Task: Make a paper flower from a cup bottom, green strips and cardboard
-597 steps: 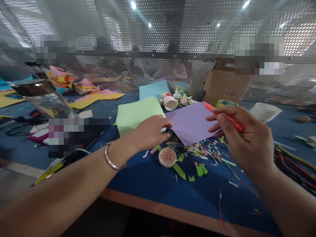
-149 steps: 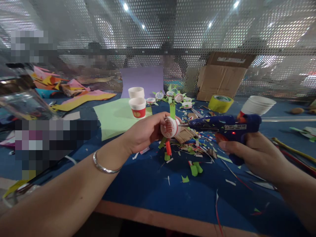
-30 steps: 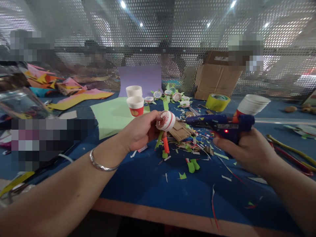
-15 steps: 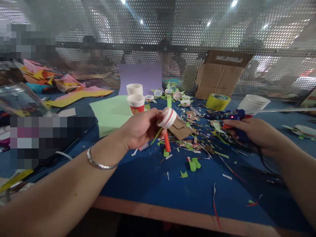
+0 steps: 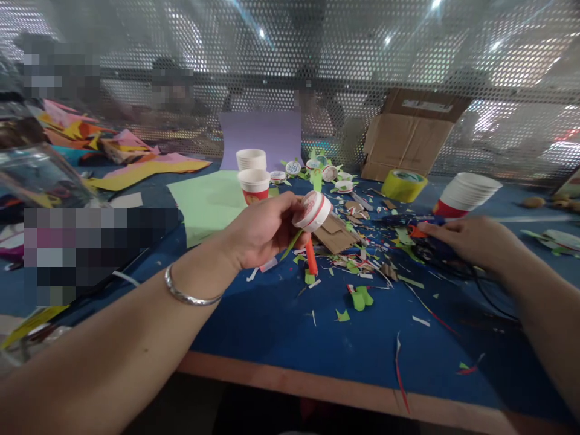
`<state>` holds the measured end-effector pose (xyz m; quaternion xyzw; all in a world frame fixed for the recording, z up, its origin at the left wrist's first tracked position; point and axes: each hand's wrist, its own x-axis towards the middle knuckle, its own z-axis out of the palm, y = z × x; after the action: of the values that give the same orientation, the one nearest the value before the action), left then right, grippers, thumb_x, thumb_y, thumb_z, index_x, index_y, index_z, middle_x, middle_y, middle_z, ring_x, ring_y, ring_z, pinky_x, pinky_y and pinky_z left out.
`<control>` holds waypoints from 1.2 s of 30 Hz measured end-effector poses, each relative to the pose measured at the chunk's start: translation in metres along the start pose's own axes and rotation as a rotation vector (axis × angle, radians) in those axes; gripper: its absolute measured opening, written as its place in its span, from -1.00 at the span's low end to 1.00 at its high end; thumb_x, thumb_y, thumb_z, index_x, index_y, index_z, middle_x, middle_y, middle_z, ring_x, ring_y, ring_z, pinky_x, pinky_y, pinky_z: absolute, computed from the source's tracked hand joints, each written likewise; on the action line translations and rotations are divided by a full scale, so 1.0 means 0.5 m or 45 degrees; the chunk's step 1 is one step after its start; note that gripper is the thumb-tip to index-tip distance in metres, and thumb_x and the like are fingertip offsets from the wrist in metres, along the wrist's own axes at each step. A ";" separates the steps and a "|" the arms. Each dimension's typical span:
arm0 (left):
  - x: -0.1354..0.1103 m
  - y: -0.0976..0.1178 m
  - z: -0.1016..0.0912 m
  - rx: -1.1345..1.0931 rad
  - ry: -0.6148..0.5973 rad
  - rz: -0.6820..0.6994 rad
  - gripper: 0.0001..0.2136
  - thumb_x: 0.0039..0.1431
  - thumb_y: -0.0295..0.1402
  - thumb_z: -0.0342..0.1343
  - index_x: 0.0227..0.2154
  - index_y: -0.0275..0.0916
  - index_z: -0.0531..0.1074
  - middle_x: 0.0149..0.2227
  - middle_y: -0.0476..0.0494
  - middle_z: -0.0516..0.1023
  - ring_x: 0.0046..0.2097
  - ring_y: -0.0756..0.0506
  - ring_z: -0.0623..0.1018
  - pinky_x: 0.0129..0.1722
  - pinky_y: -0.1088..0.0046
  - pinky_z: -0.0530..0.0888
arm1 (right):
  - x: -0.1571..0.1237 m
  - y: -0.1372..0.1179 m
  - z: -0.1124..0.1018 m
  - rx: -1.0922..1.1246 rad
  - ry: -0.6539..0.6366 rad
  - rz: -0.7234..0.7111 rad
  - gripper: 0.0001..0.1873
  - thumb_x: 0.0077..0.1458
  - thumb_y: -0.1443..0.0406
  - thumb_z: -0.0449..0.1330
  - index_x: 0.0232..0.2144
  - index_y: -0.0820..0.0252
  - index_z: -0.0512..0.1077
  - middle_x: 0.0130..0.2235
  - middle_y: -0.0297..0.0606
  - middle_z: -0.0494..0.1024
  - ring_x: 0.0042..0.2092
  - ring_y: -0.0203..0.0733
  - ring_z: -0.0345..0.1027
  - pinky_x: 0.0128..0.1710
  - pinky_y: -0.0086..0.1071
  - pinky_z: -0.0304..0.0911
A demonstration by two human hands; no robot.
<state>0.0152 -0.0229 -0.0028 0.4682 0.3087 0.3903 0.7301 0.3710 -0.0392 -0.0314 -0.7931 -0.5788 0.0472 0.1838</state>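
Left hand pinching cup bottom, left of tape roll; right hand gripping glue gun, just in front of tape roll. Glue gun, if dripping, might stick to paper scraps.

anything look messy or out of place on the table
Yes: red, white and green paper scraps lie strewn, not gathered, across the blue table, thickest around the cardboard pieces. Some lie beside the glue gun in the right hand.
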 end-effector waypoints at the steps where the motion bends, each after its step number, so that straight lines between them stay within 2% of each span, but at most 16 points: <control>1: 0.000 -0.001 -0.001 0.004 0.004 0.001 -0.82 0.25 -0.43 0.02 -0.38 -0.34 0.50 -0.51 -0.11 0.46 -0.55 0.05 0.39 -0.57 0.54 0.41 | -0.002 0.000 -0.006 -0.077 0.030 0.019 -0.52 -0.03 -0.09 0.31 -0.70 0.13 0.45 -0.65 -0.18 0.39 -0.57 -0.16 0.15 -0.47 -0.20 0.06; 4: 0.001 -0.003 -0.002 0.007 0.036 0.001 -0.82 0.26 -0.42 0.01 -0.37 -0.34 0.49 -0.50 -0.10 0.46 -0.55 0.05 0.39 -0.57 0.54 0.38 | -0.030 -0.029 -0.021 -0.233 0.158 0.072 -0.56 0.03 -0.11 0.25 -0.48 0.12 0.51 -0.47 -0.11 0.51 -0.48 -0.10 0.22 -0.42 -0.17 0.07; 6: 0.003 -0.004 -0.003 0.011 0.063 -0.010 -0.82 0.27 -0.41 0.02 -0.35 -0.34 0.50 -0.50 -0.09 0.45 -0.55 0.06 0.39 -0.57 0.55 0.37 | -0.067 -0.071 -0.019 -0.051 0.177 -0.036 -0.71 0.15 0.04 0.23 -0.37 0.14 0.52 -0.42 -0.18 0.56 -0.43 -0.15 0.33 -0.36 -0.23 0.15; 8: 0.006 -0.005 -0.004 0.020 0.090 -0.021 -0.82 0.27 -0.41 0.01 -0.33 -0.35 0.50 -0.52 -0.07 0.44 -0.55 0.06 0.38 -0.57 0.55 0.37 | -0.109 -0.120 -0.008 0.203 0.002 -0.302 -0.79 0.16 0.13 0.25 -0.31 0.14 0.55 -0.39 -0.25 0.59 -0.41 -0.21 0.39 -0.34 -0.31 0.22; 11: 0.010 -0.007 -0.003 0.038 0.140 -0.030 -0.78 0.28 -0.43 -0.03 -0.29 -0.38 0.52 -0.51 -0.07 0.44 -0.57 0.07 0.37 -0.57 0.55 0.37 | -0.164 -0.185 0.018 0.354 -0.334 -0.765 -0.79 0.24 0.15 0.19 -0.26 0.13 0.56 -0.34 -0.27 0.60 -0.36 -0.23 0.43 -0.34 -0.36 0.27; 14: 0.011 -0.006 0.001 0.056 0.143 -0.033 -0.74 0.31 -0.44 -0.08 -0.29 -0.41 0.53 -0.51 -0.06 0.43 -0.58 0.08 0.38 -0.58 0.55 0.37 | -0.191 -0.232 0.041 0.271 -0.403 -1.233 -0.79 0.30 0.30 0.11 -0.14 0.14 0.55 -0.20 -0.21 0.58 -0.17 -0.16 0.47 -0.16 -0.30 0.32; 16: 0.010 -0.006 0.003 0.058 0.126 -0.005 -0.73 0.32 -0.44 -0.08 -0.34 -0.40 0.51 -0.52 -0.03 0.41 -0.59 0.09 0.38 -0.58 0.56 0.36 | -0.195 -0.258 0.051 0.110 -0.433 -1.359 -0.73 0.32 0.35 0.05 -0.09 0.13 0.54 -0.17 -0.17 0.55 -0.15 -0.11 0.47 -0.16 -0.25 0.34; 19: 0.008 -0.006 0.003 0.065 0.091 0.025 -0.73 0.31 -0.43 -0.08 -0.45 -0.36 0.45 -0.54 -0.03 0.39 -0.60 0.08 0.40 -0.60 0.56 0.35 | -0.188 -0.286 0.063 -0.115 -0.410 -1.427 -0.71 0.27 0.38 0.08 -0.05 0.10 0.53 -0.15 -0.14 0.51 -0.19 -0.05 0.48 -0.24 -0.22 0.35; 22: 0.008 -0.007 -0.003 0.070 0.072 0.038 -0.73 0.31 -0.42 -0.08 -0.46 -0.34 0.43 -0.54 -0.03 0.39 -0.60 0.07 0.40 -0.61 0.55 0.33 | -0.180 -0.293 0.069 -0.228 -0.384 -1.448 -0.73 0.18 0.41 0.14 -0.12 0.12 0.54 -0.13 -0.12 0.50 -0.20 -0.01 0.49 -0.27 -0.20 0.36; 30: 0.008 -0.005 -0.008 0.062 0.117 0.021 -0.78 0.29 -0.41 -0.03 -0.46 -0.31 0.40 -0.51 -0.01 0.39 -0.60 0.08 0.41 -0.60 0.56 0.35 | -0.181 -0.262 0.063 -0.124 -0.368 -1.286 -0.82 0.18 0.40 0.09 -0.27 0.17 0.51 -0.12 -0.14 0.50 -0.18 -0.05 0.49 -0.21 -0.18 0.36; 33: 0.010 -0.005 -0.007 0.051 0.119 0.057 -0.79 0.29 -0.43 -0.03 -0.45 -0.32 0.42 -0.51 -0.01 0.40 -0.58 0.09 0.38 -0.58 0.55 0.37 | -0.180 -0.266 0.064 -0.120 -0.389 -1.274 -0.80 0.20 0.38 0.09 -0.22 0.18 0.52 -0.09 -0.13 0.51 -0.16 -0.05 0.50 -0.19 -0.19 0.37; 36: 0.012 -0.007 -0.009 0.049 0.101 0.069 -0.79 0.28 -0.42 -0.02 -0.43 -0.33 0.44 -0.52 0.00 0.39 -0.58 0.09 0.37 -0.58 0.55 0.38 | -0.184 -0.272 0.069 -0.154 -0.358 -1.265 -0.77 0.29 0.28 0.07 -0.20 0.19 0.53 -0.12 -0.12 0.52 -0.15 -0.03 0.50 -0.20 -0.18 0.36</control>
<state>0.0155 -0.0166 -0.0082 0.4746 0.3322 0.4220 0.6973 0.2087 -0.0812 -0.0288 -0.4178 -0.9063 0.0269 0.0583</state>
